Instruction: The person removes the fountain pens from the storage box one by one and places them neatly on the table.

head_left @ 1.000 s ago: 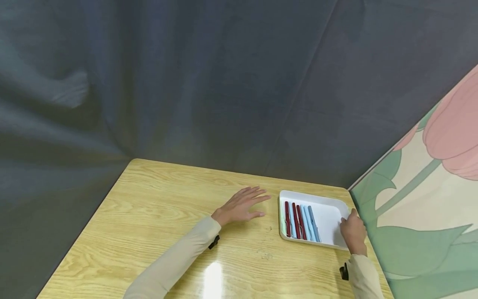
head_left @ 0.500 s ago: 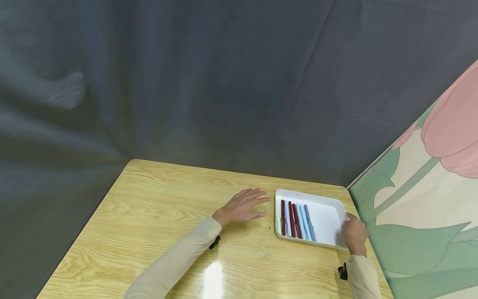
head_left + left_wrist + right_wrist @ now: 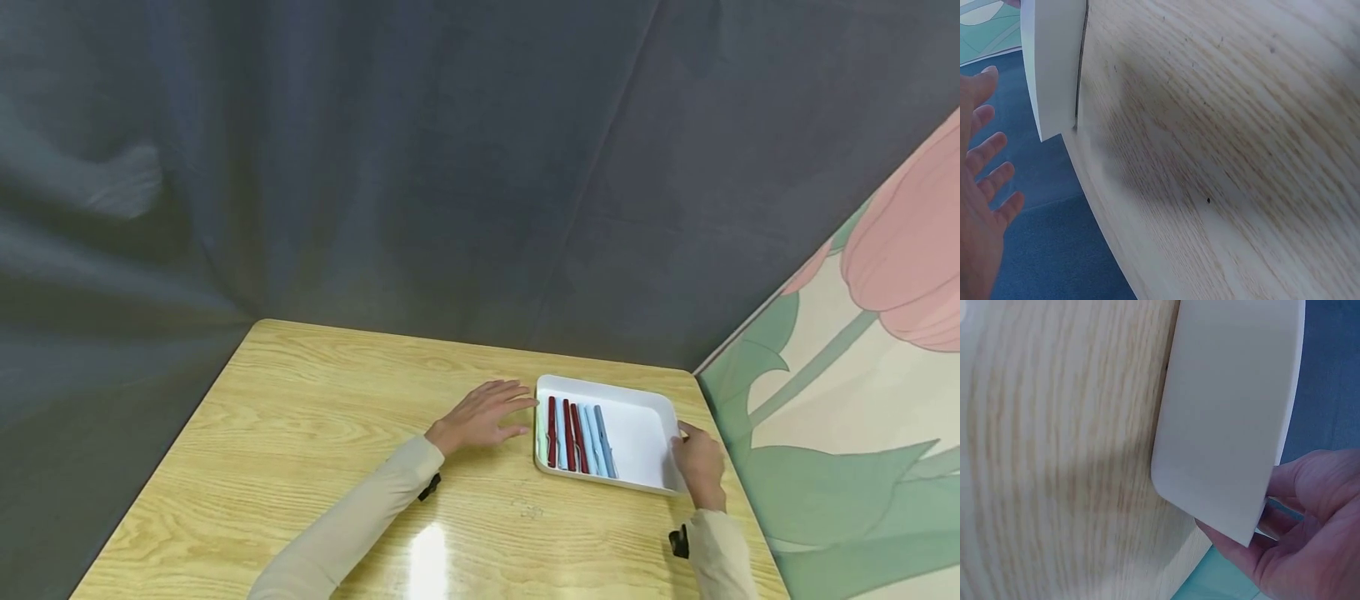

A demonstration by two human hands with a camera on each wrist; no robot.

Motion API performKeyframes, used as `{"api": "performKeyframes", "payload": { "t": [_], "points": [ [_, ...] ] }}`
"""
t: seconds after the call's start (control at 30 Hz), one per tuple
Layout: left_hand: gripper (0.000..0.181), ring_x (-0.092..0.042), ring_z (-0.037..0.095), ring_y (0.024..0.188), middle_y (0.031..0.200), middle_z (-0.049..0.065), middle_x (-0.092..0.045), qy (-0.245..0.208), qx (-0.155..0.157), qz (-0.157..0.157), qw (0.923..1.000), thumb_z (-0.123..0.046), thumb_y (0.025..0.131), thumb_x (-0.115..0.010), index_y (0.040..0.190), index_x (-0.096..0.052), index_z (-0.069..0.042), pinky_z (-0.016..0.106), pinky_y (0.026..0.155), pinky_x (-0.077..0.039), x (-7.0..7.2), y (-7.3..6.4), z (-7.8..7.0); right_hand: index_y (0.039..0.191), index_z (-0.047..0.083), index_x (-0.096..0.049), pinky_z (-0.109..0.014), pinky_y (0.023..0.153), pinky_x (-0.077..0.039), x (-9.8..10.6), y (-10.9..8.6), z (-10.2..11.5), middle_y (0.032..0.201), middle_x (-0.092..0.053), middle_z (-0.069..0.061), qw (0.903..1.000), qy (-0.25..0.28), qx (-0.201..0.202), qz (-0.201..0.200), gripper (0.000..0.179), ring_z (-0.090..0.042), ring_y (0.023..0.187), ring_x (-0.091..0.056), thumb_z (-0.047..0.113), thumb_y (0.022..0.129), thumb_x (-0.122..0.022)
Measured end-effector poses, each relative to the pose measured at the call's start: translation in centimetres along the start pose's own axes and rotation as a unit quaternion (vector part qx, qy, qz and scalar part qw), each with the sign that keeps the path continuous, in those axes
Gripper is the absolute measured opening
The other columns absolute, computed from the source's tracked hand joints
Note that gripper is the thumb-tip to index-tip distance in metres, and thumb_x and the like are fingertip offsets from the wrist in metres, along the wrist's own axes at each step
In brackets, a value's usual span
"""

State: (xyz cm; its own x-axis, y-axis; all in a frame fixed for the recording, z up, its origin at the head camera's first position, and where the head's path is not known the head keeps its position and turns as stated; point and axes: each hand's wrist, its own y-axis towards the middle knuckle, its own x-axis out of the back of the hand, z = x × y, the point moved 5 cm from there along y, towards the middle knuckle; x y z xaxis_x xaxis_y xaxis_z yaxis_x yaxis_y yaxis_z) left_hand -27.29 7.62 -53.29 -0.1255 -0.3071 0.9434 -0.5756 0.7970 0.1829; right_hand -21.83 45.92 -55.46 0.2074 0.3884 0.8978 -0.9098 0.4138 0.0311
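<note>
A white rectangular tray (image 3: 637, 385) lies at the right of the wooden table. Along its left half several pens (image 3: 577, 437) with clips lie side by side: pale green, dark red, light blue and grey-blue. My right hand (image 3: 699, 467) holds the tray's right end; in the right wrist view, its fingers (image 3: 1272, 519) straddle the wall near a corner. Left of the tray, my left hand (image 3: 486, 414) hovers with fingers spread, fingertips right at the tray's left wall. The left wrist view shows that hand (image 3: 982, 162) holding nothing.
The wooden table (image 3: 315, 433) stretches out to the left and front. A dark curtain (image 3: 420, 183) hangs behind and at the left, and a flower-patterned panel (image 3: 847, 417) stands close along the right side.
My right hand has moved the tray, with the pens in it, left along the table until its left wall comes up to my left hand's fingertips. The left hand has hardly moved.
</note>
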Motion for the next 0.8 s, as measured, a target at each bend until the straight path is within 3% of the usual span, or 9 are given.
{"api": "performKeyframes", "payload": {
  "t": [0.23, 0.53, 0.67, 0.8],
  "points": [
    [0.053, -0.034, 0.026, 0.156, 0.162, 0.002, -0.047, 0.007, 0.003, 0.005, 1.0000, -0.043, 0.108, -0.054, 0.156, -0.051, -0.020, 0.047, 0.128, -0.026, -0.11, -0.14, -0.05, 0.135, -0.010, -0.061, -0.060, 0.072, -0.056, -0.33, -0.11, 0.65, 0.109, -0.070, -0.036, 0.9999, 0.009, 0.009, 0.010, 0.040, -0.051, 0.091, -0.069, 0.004, 0.098, -0.057],
    [0.052, -0.036, 0.029, 0.154, 0.161, 0.004, -0.049, -0.015, 0.003, -0.001, 0.9999, -0.040, 0.107, -0.058, 0.154, -0.054, -0.020, 0.049, 0.127, -0.028, -0.70, -0.14, -0.02, 0.135, -0.012, -0.061, -0.059, 0.076, -0.056, -0.21, -0.33, 0.91, 0.109, -0.070, -0.036, 0.9994, 0.022, 0.002, 0.026, 0.040, -0.050, 0.092, -0.069, 0.004, 0.099, -0.060],
    [0.052, -0.036, 0.029, 0.155, 0.161, 0.003, -0.049, -0.014, 0.002, 0.002, 0.9999, -0.041, 0.108, -0.057, 0.155, -0.053, -0.019, 0.049, 0.127, -0.028, -0.79, -0.11, -0.06, 0.137, -0.013, -0.059, -0.056, 0.074, -0.058, -0.09, -0.10, 0.67, 0.111, -0.070, -0.036, 0.9975, 0.043, 0.008, 0.056, 0.041, -0.050, 0.094, -0.070, 0.006, 0.100, -0.062],
    [0.053, -0.035, 0.027, 0.155, 0.161, 0.003, -0.049, -0.004, 0.004, 0.006, 1.0000, -0.044, 0.108, -0.055, 0.155, -0.053, -0.020, 0.047, 0.127, -0.027, -0.79, -0.14, -0.12, 0.142, -0.014, -0.054, -0.043, 0.065, -0.061, 0.01, 0.11, 0.44, 0.118, -0.067, -0.038, 0.9887, 0.097, -0.008, 0.114, 0.048, -0.037, 0.083, -0.072, 0.013, 0.102, -0.063]
  ]
}}
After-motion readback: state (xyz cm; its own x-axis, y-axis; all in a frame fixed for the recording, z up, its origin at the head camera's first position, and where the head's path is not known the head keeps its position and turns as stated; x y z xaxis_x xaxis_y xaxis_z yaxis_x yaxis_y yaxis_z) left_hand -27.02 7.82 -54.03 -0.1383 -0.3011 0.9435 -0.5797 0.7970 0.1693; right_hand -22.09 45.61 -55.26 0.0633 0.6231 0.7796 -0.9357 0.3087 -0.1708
